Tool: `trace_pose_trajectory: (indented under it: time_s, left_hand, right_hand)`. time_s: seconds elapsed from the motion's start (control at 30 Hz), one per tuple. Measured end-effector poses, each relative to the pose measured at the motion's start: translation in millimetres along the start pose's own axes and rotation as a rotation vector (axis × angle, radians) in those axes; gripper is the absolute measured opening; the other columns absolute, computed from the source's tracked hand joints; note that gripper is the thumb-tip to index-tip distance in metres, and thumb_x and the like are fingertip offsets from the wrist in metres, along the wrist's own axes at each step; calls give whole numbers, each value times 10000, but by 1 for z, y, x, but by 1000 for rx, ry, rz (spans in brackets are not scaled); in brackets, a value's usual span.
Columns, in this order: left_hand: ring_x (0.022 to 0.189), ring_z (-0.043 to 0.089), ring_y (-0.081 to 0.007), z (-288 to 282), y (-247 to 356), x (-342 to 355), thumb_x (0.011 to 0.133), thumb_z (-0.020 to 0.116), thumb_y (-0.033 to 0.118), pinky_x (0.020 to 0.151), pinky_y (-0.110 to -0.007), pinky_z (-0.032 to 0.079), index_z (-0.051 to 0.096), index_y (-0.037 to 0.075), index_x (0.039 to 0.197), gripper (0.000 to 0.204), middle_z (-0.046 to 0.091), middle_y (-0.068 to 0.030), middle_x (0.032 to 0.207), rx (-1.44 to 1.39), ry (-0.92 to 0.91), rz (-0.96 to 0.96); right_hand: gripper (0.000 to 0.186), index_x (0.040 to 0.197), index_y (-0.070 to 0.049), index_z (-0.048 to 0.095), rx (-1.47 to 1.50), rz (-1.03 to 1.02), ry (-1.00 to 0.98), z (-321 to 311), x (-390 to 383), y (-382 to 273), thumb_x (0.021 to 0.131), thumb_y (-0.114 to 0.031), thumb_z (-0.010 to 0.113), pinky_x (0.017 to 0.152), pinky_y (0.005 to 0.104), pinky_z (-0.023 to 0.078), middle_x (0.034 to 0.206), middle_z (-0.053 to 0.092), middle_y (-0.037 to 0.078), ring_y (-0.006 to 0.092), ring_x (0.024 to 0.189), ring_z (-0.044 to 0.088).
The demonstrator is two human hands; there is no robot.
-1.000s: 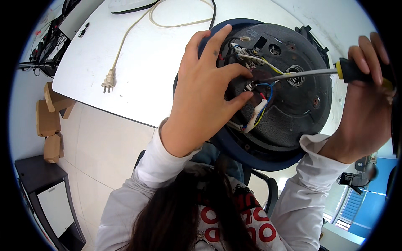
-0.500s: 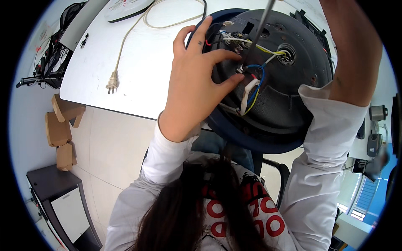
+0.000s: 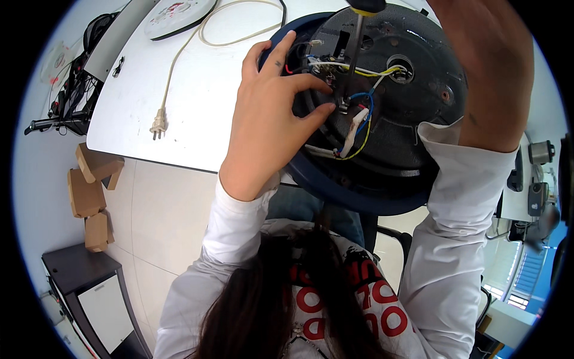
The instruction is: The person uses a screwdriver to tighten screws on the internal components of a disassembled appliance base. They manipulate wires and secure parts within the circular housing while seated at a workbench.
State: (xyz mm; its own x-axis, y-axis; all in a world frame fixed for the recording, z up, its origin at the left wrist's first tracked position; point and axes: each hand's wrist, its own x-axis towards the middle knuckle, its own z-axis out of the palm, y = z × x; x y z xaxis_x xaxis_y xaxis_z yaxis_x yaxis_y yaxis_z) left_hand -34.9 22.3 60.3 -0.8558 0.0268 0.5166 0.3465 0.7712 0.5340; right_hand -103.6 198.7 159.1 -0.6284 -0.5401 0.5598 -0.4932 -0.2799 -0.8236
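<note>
A round dark metal appliance base (image 3: pixel 397 116), set in a dark blue housing (image 3: pixel 344 200), is in front of me with its wired side up. My left hand (image 3: pixel 263 110) lies over its left side, fingers spread, thumb and index finger apart beside a small metal terminal (image 3: pixel 344 106). A screwdriver (image 3: pixel 357 51) with a black and yellow handle stands over that terminal. My right arm reaches up to its handle; the fingers of my right hand are cut off by the top edge. Around the terminal run a blue wire (image 3: pixel 369 113) and a white-sleeved wire (image 3: pixel 354 133).
On the white table (image 3: pixel 197 90) to the left lie a beige two-pin plug (image 3: pixel 158 124) with its looped cord and a white round part (image 3: pixel 174 18). Cardboard boxes (image 3: pixel 85 194) and a dark cabinet (image 3: pixel 84 263) stand on the left. The blue housing overhangs my lap.
The screwdriver's handle has come into view at the top. My left thumb and index fingertip are a little farther from the terminal. The whole view has shifted slightly.
</note>
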Motion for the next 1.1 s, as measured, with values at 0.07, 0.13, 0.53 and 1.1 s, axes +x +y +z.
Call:
trace_pose_trajectory:
  time_s: [0.07, 0.13, 0.53, 1.1]
  left_hand:
    - [1347, 297, -415, -1, 0, 0, 699, 781, 188, 1050, -476, 351, 764, 178, 916, 218, 409, -139, 1470, 31, 2, 27]
    - [1346, 303, -416, -1, 1, -2, 715, 770, 185, 1051, -473, 348, 770, 182, 913, 198, 412, -149, 1466, 94, 17, 68]
    - [1308, 361, -403, -7, 0, -3, 813, 672, 212, 1034, -448, 360, 775, 152, 922, 161, 438, -142, 1448, 123, -26, 156]
    - [1321, 362, -404, -11, 0, -3, 854, 632, 256, 1026, -466, 362, 768, 149, 950, 198, 490, -135, 1405, 156, -84, 183]
  right_hand:
    - [434, 1135, -19, 404, 20, -30, 10, -2, 6, -4, 998, -430, 415, 583, 280, 544, 834, 612, 74, 163, 637, 600]
    - [443, 1142, -14, 401, 52, -65, 29, -5, 15, -10, 998, -432, 413, 582, 279, 545, 832, 612, 76, 164, 637, 603]
    - [494, 1185, 13, 382, 91, -129, -135, 6, 37, -21, 996, -443, 403, 578, 275, 549, 816, 614, 86, 170, 637, 621]
    - [569, 1246, 52, 355, 166, -49, -170, 25, 41, 7, 994, -458, 389, 573, 269, 556, 795, 616, 101, 180, 637, 647]
